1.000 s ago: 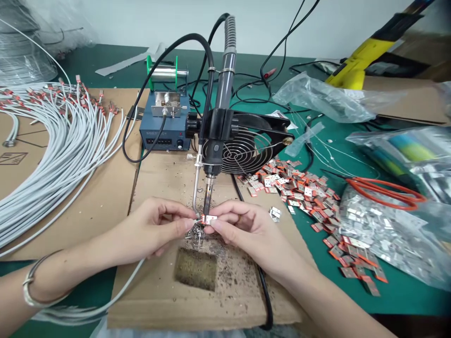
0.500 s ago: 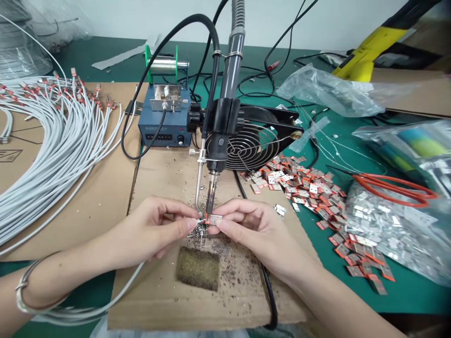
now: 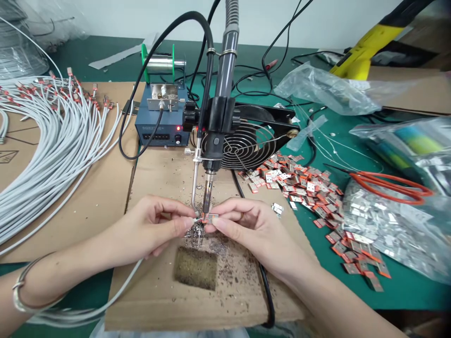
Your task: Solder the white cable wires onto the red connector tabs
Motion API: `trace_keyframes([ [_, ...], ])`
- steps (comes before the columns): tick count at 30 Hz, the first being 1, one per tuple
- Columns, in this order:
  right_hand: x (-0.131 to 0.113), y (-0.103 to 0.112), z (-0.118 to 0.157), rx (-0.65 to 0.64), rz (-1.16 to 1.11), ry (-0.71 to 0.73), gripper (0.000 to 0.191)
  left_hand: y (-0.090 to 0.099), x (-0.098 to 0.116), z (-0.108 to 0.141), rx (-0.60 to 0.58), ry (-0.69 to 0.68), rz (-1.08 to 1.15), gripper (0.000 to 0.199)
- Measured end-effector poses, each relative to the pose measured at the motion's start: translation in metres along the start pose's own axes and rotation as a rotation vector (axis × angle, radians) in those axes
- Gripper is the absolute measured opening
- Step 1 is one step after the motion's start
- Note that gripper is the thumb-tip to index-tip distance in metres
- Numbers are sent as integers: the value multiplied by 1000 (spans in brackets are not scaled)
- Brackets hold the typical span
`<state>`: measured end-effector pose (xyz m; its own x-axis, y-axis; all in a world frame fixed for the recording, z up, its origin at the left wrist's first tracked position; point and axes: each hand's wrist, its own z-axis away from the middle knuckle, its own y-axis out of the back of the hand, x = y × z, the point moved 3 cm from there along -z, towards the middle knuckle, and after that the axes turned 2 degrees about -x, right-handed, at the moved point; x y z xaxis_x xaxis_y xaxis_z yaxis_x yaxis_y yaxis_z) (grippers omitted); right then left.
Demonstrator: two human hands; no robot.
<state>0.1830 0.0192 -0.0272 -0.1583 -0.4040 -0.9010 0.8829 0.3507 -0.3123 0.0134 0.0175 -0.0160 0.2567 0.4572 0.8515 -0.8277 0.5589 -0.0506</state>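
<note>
While the soldering iron (image 3: 213, 152) stands nearly upright, its tip (image 3: 206, 204) meets, or all but meets, the left end of a small orange-and-metal connector (image 3: 213, 218); actual contact cannot be told at this size. The connector lies at the iron's foot, its long axis running from side to side, across the iron's shaft. My right hand (image 3: 253, 230), just right of the iron, is the nearer to it: thumb and forefinger are pinched narrow on the connector's right end. My left hand (image 3: 162, 230), just left of the iron, pinches what appears to be the end of a white cable (image 3: 130, 279), which emerges below that palm and curves toward me.

Room for my fingers is bounded as follows. Just left of the iron, a thin metal tube (image 3: 195, 183) descends close to my left fingertips. On my side of the iron, past a heap of metal debris (image 3: 196, 231), the sponge (image 3: 196, 268) lies flat on the cardboard (image 3: 158, 305), whose near edge is well apart from the iron. Right of the iron spreads a pile of loose connectors (image 3: 303, 180); behind it and to the right sits the fan (image 3: 243, 148).
</note>
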Motion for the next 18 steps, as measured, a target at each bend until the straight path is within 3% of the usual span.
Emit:
trace_keyframes([
  [18, 1, 0, -1, 39, 41, 2, 19, -1, 1, 0, 25, 16, -15, 23],
])
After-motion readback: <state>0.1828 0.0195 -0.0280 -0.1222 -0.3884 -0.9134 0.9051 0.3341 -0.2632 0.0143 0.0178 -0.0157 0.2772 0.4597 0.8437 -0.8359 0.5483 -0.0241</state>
